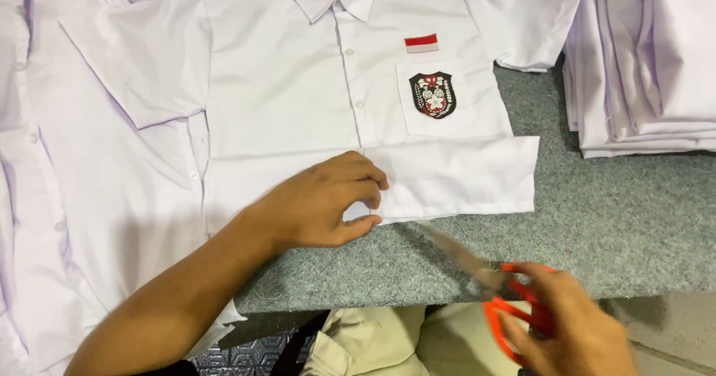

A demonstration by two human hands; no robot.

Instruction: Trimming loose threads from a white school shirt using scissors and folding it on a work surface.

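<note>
The left hand (324,201) pinches the near hem of the shirt (283,85) between thumb and curled fingers, at the button placket. The shirt lies flat, buttoned, on the grey table (597,219), collar at the far edge, a dark badge (432,94) on its pocket to the right of the fingers. The right hand (574,331), blurred, near and right, has its fingers closed through the orange handles of scissors (496,283), whose blades point left and far toward the hem, just short of it. A stack (645,63) of folded shirts sits far right.
</note>
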